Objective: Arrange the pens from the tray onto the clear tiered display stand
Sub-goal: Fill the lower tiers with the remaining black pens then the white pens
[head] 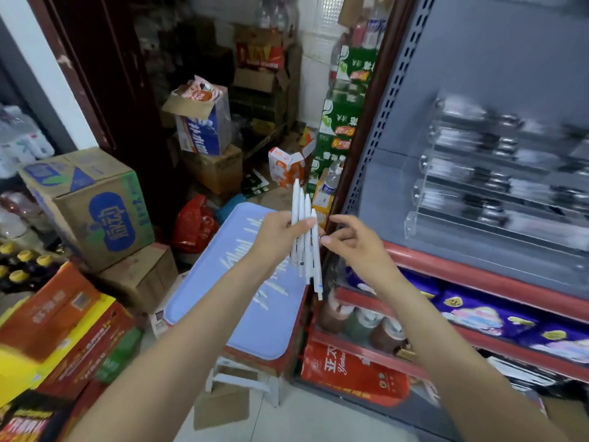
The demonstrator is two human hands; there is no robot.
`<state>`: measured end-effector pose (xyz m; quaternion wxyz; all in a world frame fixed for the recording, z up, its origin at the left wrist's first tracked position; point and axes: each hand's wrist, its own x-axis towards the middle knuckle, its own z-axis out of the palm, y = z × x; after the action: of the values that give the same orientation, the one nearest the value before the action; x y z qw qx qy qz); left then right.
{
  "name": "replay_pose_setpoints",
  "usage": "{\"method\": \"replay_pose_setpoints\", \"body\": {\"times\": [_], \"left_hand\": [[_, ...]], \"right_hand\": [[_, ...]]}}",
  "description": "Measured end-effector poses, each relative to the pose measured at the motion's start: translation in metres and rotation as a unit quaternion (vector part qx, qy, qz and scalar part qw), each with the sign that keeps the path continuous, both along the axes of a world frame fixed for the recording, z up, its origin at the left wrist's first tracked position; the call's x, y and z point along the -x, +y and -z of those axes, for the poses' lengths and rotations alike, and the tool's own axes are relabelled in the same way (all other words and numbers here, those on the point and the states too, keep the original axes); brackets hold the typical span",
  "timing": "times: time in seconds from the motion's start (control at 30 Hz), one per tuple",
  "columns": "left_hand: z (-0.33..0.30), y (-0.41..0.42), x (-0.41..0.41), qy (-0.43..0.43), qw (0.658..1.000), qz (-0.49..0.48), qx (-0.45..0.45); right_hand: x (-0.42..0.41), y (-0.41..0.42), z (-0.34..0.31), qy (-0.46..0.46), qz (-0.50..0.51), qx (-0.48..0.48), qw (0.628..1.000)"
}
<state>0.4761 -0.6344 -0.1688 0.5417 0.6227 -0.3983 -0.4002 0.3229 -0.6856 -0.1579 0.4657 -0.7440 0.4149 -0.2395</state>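
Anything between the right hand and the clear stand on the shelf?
Nothing in the head view: from the right hand to the clear stand only bare grey shelf shows. The left hand grips the pens.

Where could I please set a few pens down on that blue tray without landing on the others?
The tray is bare along its left side and near edge, beside the orange carton. The loose pens crowd its middle and right side, under the left hand and its bundle of pens.
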Motion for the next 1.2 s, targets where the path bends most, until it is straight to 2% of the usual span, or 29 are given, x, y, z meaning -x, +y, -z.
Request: {"method": "replay_pose_setpoints", "body": {"times": [0.07, 0.23, 0.4, 0.6, 0.7, 0.83, 0.93, 1.07, 1.2], "left_hand": [[-0.014, -0.015, 0.024, -0.062, 0.998, 0.026, 0.019], [-0.047, -0.051, 0.081, -0.114, 0.986, 0.096, 0.075], [-0.056, -0.085, 0.118, -0.186, 0.973, 0.106, 0.089], [-0.057, -0.112, 0.132, -0.304, 0.948, 0.049, 0.077], [-0.052, -0.119, 0.136, -0.308, 0.948, 0.059, 0.061], [-0.051, -0.121, 0.142, -0.266, 0.959, 0.081, 0.061], [-0.05, -0.12, 0.142, -0.293, 0.949, 0.109, 0.047], [-0.051, -0.12, 0.137, -0.352, 0.924, 0.148, 0.009], [-0.046, -0.123, 0.137, -0.313, 0.941, 0.126, 0.027]], "right_hand": [[0.021, -0.01, -0.017, -0.043, -0.003, 0.032, 0.999], [0.07, -0.041, -0.039, -0.069, 0.039, 0.111, 0.991], [0.115, -0.067, -0.05, -0.114, 0.088, 0.089, 0.986], [0.177, -0.109, -0.052, -0.265, 0.187, 0.033, 0.945], [0.2, -0.124, -0.047, -0.269, 0.212, 0.031, 0.939], [0.21, -0.142, -0.032, -0.189, 0.214, 0.047, 0.957], [0.204, -0.147, -0.019, -0.046, 0.182, 0.099, 0.977], [0.196, -0.147, -0.01, 0.055, 0.166, 0.181, 0.968], [0.199, -0.143, -0.005, 0.175, 0.182, 0.216, 0.943]]}}
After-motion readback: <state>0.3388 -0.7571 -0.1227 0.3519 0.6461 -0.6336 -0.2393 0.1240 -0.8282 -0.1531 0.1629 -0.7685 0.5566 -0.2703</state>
